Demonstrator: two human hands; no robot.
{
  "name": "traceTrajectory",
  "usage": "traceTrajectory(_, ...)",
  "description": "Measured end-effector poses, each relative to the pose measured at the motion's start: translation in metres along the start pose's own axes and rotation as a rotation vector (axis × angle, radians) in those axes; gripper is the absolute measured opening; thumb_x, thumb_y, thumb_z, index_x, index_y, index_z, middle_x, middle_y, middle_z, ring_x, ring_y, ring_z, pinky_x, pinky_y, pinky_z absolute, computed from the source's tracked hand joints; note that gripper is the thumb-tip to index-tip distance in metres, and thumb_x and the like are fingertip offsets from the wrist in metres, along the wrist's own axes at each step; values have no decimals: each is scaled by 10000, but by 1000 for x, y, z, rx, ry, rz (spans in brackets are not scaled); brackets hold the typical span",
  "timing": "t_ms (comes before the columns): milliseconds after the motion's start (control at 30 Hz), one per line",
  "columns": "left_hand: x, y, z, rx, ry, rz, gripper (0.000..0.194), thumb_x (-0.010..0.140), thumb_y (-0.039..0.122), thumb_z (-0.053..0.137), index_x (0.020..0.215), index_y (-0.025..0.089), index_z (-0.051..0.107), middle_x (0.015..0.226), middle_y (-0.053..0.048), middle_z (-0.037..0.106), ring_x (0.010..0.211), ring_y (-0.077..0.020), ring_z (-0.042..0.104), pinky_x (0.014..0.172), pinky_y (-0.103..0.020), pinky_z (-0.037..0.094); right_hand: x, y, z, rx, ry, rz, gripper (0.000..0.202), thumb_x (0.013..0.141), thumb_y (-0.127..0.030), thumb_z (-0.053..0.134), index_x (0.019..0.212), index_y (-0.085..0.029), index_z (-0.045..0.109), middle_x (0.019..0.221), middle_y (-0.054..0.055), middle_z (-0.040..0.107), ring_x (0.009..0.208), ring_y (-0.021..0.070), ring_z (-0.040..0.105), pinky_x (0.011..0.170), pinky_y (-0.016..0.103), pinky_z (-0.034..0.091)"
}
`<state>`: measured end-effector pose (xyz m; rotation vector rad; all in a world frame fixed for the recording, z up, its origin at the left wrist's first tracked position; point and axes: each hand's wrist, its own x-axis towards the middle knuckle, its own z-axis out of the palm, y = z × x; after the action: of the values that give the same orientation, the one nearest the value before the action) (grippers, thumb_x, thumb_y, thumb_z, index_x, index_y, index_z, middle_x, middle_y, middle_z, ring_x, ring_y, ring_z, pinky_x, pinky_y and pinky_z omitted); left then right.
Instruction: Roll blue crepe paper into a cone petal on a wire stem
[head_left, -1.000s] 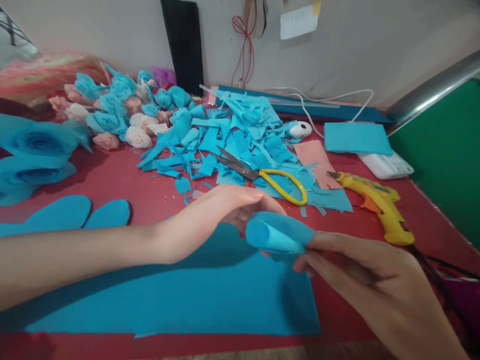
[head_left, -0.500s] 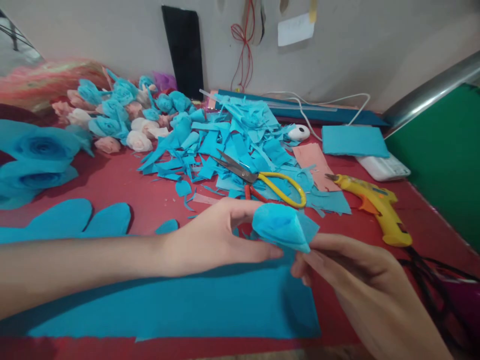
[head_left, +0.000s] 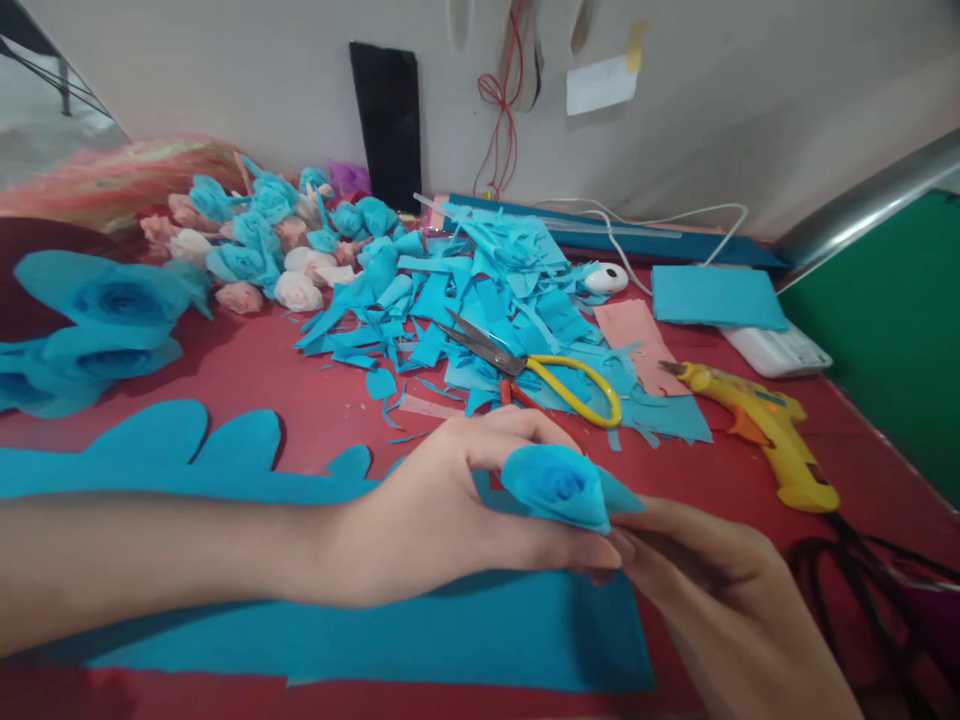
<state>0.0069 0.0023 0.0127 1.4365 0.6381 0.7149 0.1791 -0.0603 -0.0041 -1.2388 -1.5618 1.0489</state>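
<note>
Between left hand [head_left: 450, 510] and right hand [head_left: 724, 575], blue flower [head_left: 559, 487]

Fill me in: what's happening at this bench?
A person holds a small blue paper rose in both hands: the left hand cups it, and the right hand pinches its base. A large blue sheet lies beneath. Yellow-handled scissors rest by a heap of blue scraps, a yellow glue gun lies on the right, and finished-looking roses are piled at the back left.
</note>
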Motion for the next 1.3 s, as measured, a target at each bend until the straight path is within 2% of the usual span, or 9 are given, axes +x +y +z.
traceTrajectory(67,-1,0,-1,5,-9,-5,111,629,97,747,731,119,709,784,2,587,724,-87,585,623,-146,490,0,0,1,-3,-3,2,272,795,-137,619,898,-380,687,692,-106,682,579,95,659,566,79,530)
traceTrajectory(233,-3,1,-1,-63,-52,1,134,648,142,732,771,135,678,793,-9,631,744,-118,603,629,-171,508,-1,2,-2,-102,49,-35,161,800,-163,606,805,-307,678,650,-100,677,543,96,654,523,57,516)
traceTrajectory(400,-4,4,0,-45,7,-51,179,665,139,694,833,162,638,788,1,661,766,-141,616,675,-213,525,-3,0,-4,-355,148,-193,151,801,-184,594,837,-314,662,675,-88,686,483,81,632,477,38,490)
traceTrajectory(500,-4,4,0,-17,26,-28,153,689,144,677,832,163,628,814,15,658,793,-123,619,714,-189,516,-3,-2,-1,-473,156,-226,132,829,-235,562,854,-299,675,625,-47,671,459,127,626,422,119,514)
traceTrajectory(633,-4,2,0,6,25,-42,120,729,173,651,843,166,614,789,18,651,748,-102,615,662,-156,517,1,-7,5,-633,192,-282,182,831,-382,554,834,-278,704,598,7,656,571,222,658,452,250,556)
traceTrajectory(800,-5,0,0,18,31,-30,147,730,176,663,866,178,606,834,22,654,785,-94,617,679,-131,514,4,-10,5,-756,200,-382,215,835,-424,545,819,-285,708,613,16,654,636,237,663,493,271,563)
traceTrajectory(900,-5,-2,0,29,31,-15,169,722,191,681,870,183,600,863,30,654,801,-84,615,685,-110,506,-1,-5,2,-780,203,-400,181,846,-375,544,830,-281,699,636,12,661,612,225,660,481,263,557)
traceTrajectory(1100,-5,-1,1,102,67,-50,178,694,132,655,855,185,600,849,25,648,758,-107,608,623,-142,519,-11,4,-2,-765,230,-379,105,860,-212,545,893,-288,610,735,-45,679,516,125,631,484,153,532)
traceTrajectory(1300,-2,0,3,122,88,-86,195,671,68,606,830,180,598,752,25,630,685,-110,598,508,-141,494,-13,3,1,-731,223,-323,85,861,-246,555,892,-288,621,768,-62,686,604,96,655,580,99,528)
